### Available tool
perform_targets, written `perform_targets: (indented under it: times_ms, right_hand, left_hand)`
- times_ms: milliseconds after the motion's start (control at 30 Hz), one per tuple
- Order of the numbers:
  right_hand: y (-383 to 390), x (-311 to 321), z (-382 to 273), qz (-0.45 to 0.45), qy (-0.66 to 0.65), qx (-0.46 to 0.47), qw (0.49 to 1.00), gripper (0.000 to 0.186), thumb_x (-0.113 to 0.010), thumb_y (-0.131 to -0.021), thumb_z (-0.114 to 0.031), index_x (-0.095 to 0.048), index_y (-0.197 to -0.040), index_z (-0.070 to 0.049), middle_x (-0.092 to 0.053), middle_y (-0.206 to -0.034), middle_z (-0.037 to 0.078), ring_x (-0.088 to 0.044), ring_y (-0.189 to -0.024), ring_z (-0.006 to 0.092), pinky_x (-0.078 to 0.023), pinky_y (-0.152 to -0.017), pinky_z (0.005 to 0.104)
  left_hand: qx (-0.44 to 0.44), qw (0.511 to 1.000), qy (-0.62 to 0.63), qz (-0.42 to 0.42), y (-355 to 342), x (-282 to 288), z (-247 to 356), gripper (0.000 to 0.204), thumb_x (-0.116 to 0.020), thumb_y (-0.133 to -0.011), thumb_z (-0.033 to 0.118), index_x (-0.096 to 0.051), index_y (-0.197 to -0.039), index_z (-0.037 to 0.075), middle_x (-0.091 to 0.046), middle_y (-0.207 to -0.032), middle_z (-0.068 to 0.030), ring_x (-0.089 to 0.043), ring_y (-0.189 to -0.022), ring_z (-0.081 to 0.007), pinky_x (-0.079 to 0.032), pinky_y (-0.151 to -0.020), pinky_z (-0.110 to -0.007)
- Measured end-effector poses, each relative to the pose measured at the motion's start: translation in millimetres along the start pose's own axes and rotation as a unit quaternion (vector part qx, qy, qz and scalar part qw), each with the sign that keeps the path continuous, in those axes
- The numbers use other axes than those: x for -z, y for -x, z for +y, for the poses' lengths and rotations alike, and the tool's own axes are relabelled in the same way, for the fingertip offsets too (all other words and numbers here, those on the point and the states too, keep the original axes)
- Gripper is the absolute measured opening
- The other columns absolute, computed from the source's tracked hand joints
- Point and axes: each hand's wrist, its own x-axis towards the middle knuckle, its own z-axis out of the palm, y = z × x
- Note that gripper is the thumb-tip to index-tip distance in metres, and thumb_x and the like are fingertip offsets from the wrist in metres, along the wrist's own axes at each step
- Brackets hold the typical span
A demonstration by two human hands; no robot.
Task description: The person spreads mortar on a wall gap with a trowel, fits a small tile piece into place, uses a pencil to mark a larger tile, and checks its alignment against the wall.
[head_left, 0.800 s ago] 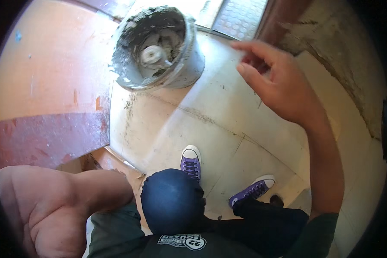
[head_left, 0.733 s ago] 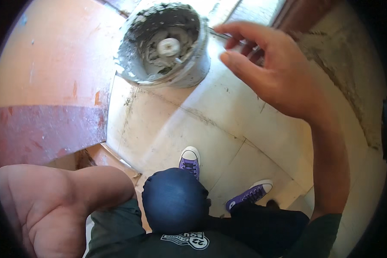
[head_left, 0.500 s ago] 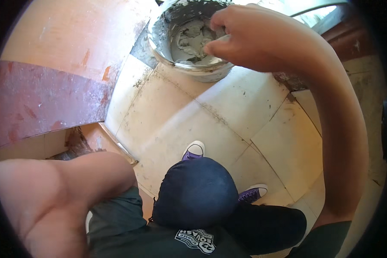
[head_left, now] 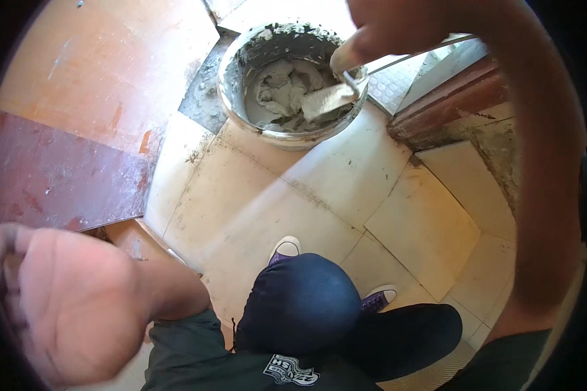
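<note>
My right hand [head_left: 398, 29] reaches over the far side of a round bucket [head_left: 293, 138], closed around the handle of a trowel. The trowel's pale, smeared blade [head_left: 326, 102] dips inside the bucket, its bent metal neck showing below my fingers; the handle is mostly hidden by my hand. Wet grey mortar [head_left: 277, 91] lies lumpy in the bucket, and dried residue coats the inner wall. At the lower left my left hand [head_left: 78, 306] is raised, palm up and holding nothing. Its fingers show only partly at the picture's edge, bent but apart from the palm.
Worn cream tiles [head_left: 254, 176] cover the floor beneath the bucket. A stained board, orange and maroon [head_left: 65, 163], takes up the left side. Right of the bucket are a reddish-brown ledge [head_left: 447, 98] and a loose tile [head_left: 460, 176]. My purple shoes [head_left: 379, 298] stand near my knees.
My right hand has moved farther away and up in the picture, and the trowel blade now shows below it. My left hand has turned its palm into view. The view has shifted slightly.
</note>
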Motion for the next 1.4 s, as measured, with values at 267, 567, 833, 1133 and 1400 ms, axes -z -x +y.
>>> perform_targets:
  times_ms: [267,567,833,1133,1400]
  right_hand:
    - [9,-157,51,0.091,-0.372,-0.059,0.922,0.036,-0.059,-0.100,-0.031,-0.057,-0.114,0.002,-0.073,-0.095,0.020,-0.071,-0.084,0.0329,-0.052,-0.073,0.0459]
    - [61,-219,67,0.058,-0.475,0.050,0.876,0.046,-0.057,-0.101,-0.037,-0.059,-0.130,-0.002,-0.067,-0.110,0.026,-0.065,-0.101,0.0421,-0.050,-0.087,0.0441]
    - [144,-215,107,0.040,-0.517,-0.065,0.853,0.041,-0.068,-0.093,-0.026,-0.062,-0.121,0.003,-0.068,-0.102,0.020,-0.066,-0.093,0.0321,-0.050,-0.086,0.0383]
    - [-19,-290,-20,0.262,-0.495,-0.074,0.825,0.028,-0.070,-0.084,-0.015,-0.053,-0.104,-0.005,-0.068,-0.085,0.020,-0.069,-0.082,0.0414,-0.054,-0.072,0.0521]
    - [10,-437,-46,0.256,-0.488,-0.087,0.830,0.020,-0.060,-0.085,-0.006,-0.058,-0.105,-0.007,-0.067,-0.094,0.016,-0.068,-0.089,0.0391,-0.056,-0.074,0.0482]
  left_hand:
    - [0.164,0.964,-0.182,-0.100,77,-6,-39,0.036,-0.046,-0.109,0.032,-0.067,-0.104,0.003,-0.066,-0.122,-0.0191,-0.055,-0.118,-0.0253,-0.038,-0.103,-0.041]
    - [0.322,0.904,-0.250,-0.130,113,-59,-63,0.031,-0.049,-0.107,0.018,-0.066,-0.120,-0.005,-0.062,-0.136,-0.0179,-0.056,-0.125,-0.0210,-0.036,-0.108,-0.037]
    - [0.358,0.878,-0.285,-0.139,121,-44,-74,0.033,-0.049,-0.107,0.018,-0.064,-0.125,-0.005,-0.063,-0.134,-0.0156,-0.056,-0.125,-0.0211,-0.035,-0.112,-0.038]
    - [0.333,0.859,-0.335,-0.200,121,-61,-48,0.040,-0.045,-0.109,0.026,-0.064,-0.122,-0.007,-0.061,-0.137,-0.0158,-0.054,-0.124,-0.0221,-0.037,-0.108,-0.037]
    - [0.258,0.832,-0.306,-0.385,124,-123,-32,0.031,-0.045,-0.109,0.015,-0.066,-0.118,-0.007,-0.063,-0.133,-0.0183,-0.057,-0.125,-0.0258,-0.043,-0.110,-0.041]
